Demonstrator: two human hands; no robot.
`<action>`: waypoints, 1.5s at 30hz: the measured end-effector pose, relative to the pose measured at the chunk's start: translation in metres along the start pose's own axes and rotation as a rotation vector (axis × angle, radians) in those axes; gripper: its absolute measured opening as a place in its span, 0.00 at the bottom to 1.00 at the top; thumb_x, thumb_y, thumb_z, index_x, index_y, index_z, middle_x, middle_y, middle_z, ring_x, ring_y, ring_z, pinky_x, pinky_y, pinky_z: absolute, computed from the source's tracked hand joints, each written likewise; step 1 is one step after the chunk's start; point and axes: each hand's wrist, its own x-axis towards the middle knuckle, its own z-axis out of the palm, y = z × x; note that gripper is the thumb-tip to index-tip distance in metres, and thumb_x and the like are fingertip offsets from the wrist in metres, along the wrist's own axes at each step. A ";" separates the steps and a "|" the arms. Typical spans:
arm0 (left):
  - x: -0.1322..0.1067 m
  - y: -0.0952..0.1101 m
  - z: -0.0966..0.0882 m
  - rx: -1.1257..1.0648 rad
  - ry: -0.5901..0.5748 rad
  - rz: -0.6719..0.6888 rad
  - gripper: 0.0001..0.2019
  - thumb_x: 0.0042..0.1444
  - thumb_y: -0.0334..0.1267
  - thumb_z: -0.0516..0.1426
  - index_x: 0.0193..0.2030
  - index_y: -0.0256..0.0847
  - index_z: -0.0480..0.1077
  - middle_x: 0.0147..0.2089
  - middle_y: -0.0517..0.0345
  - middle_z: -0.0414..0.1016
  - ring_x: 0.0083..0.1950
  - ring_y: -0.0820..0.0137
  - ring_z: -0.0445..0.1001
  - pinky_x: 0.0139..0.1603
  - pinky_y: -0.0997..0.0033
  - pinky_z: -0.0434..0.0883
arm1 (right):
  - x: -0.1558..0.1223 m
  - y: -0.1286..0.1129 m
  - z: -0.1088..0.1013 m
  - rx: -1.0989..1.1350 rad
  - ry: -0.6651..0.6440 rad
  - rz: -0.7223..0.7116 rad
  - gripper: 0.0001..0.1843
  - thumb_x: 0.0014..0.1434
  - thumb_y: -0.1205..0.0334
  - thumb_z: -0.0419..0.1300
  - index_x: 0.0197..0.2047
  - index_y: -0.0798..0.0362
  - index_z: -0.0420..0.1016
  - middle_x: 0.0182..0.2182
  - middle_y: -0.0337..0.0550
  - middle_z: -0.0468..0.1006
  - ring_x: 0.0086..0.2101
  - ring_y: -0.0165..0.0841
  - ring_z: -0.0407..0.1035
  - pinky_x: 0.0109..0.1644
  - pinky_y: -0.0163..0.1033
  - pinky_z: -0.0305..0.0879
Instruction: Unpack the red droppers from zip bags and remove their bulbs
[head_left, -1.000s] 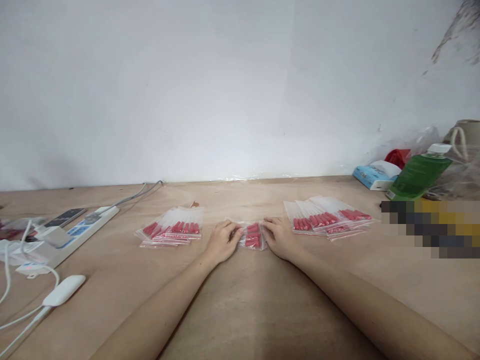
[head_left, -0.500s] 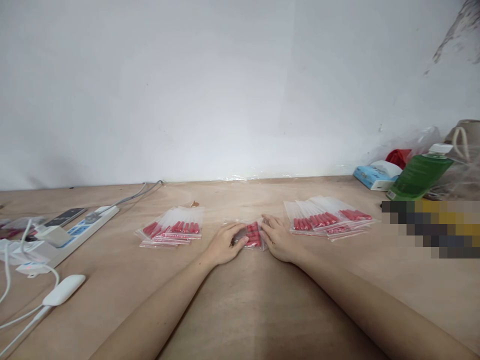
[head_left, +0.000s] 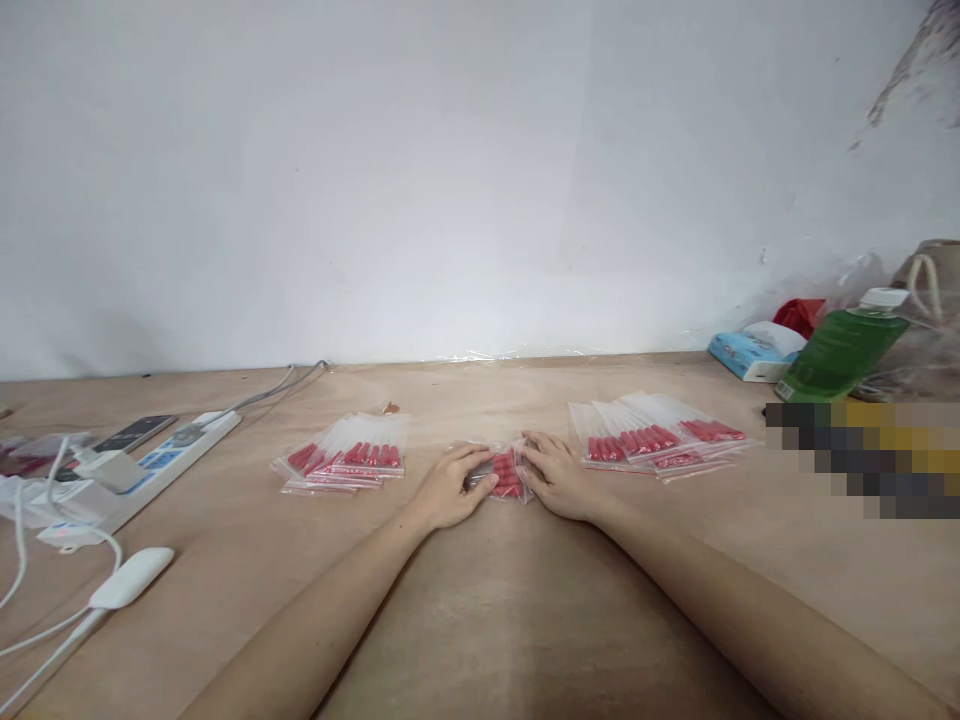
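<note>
Between my hands, low over the wooden table, is a clear plastic bag of red tube-like pieces [head_left: 508, 474]. My left hand [head_left: 454, 487] grips its left side, thumb in front and fingers curved behind. At the right side my right hand [head_left: 559, 477] has its fingers closed on the bag's edge. My fingers partly cover the bag. To the left lies a fanned pile of clear zip bags [head_left: 345, 455] holding similar red pieces. Another fanned pile of zip bags [head_left: 645, 435] with red pieces lies to the right.
On the left are a white power strip [head_left: 161, 470] with plugs, a phone [head_left: 135, 434] and a white corded device [head_left: 133, 578]. At the back right stand a tissue pack [head_left: 742, 355] and a tilted green bottle [head_left: 840, 350]. A white wall [head_left: 450, 180] rises behind the table.
The red pieces in the bag have shifted slightly and the plastic has bunched a little differently. Both hands stay in nearly the same place; the view has moved slightly.
</note>
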 end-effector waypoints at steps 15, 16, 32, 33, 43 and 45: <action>-0.001 0.000 -0.001 -0.014 0.019 -0.013 0.17 0.57 0.45 0.51 0.52 0.43 0.67 0.52 0.53 0.69 0.53 0.65 0.67 0.56 0.62 0.63 | 0.003 0.006 0.002 0.179 0.112 -0.014 0.14 0.54 0.55 0.57 0.44 0.48 0.72 0.45 0.44 0.70 0.48 0.37 0.60 0.53 0.47 0.54; -0.001 0.001 -0.001 -0.010 0.014 -0.016 0.18 0.58 0.45 0.50 0.52 0.43 0.67 0.53 0.53 0.69 0.53 0.65 0.67 0.56 0.61 0.63 | 0.003 0.005 0.002 0.182 0.114 -0.007 0.12 0.54 0.55 0.57 0.42 0.48 0.73 0.44 0.44 0.71 0.47 0.37 0.61 0.52 0.46 0.55; -0.004 0.000 -0.002 0.171 0.001 -0.166 0.21 0.59 0.48 0.47 0.55 0.40 0.65 0.57 0.48 0.64 0.58 0.61 0.62 0.58 0.59 0.61 | -0.001 0.004 -0.022 0.585 0.234 0.429 0.03 0.47 0.63 0.54 0.25 0.52 0.65 0.21 0.37 0.70 0.25 0.30 0.66 0.32 0.39 0.65; -0.004 0.000 -0.002 0.175 -0.004 -0.167 0.21 0.59 0.48 0.47 0.55 0.40 0.65 0.57 0.48 0.64 0.58 0.61 0.62 0.58 0.59 0.61 | -0.001 0.003 -0.022 0.698 0.196 0.464 0.02 0.46 0.64 0.54 0.26 0.52 0.64 0.21 0.36 0.70 0.24 0.30 0.67 0.31 0.38 0.66; -0.003 -0.004 0.002 0.179 0.020 -0.195 0.22 0.59 0.49 0.47 0.53 0.39 0.66 0.57 0.47 0.64 0.58 0.62 0.62 0.58 0.59 0.60 | 0.005 0.011 -0.030 1.095 0.184 0.507 0.16 0.40 0.52 0.65 0.26 0.55 0.68 0.21 0.36 0.71 0.21 0.24 0.64 0.28 0.33 0.65; -0.002 -0.005 0.002 0.188 0.038 -0.225 0.21 0.58 0.49 0.47 0.52 0.38 0.67 0.56 0.46 0.65 0.58 0.61 0.62 0.58 0.58 0.60 | 0.006 0.020 -0.042 0.981 0.287 0.502 0.17 0.41 0.50 0.63 0.26 0.55 0.68 0.21 0.38 0.72 0.21 0.26 0.64 0.27 0.33 0.63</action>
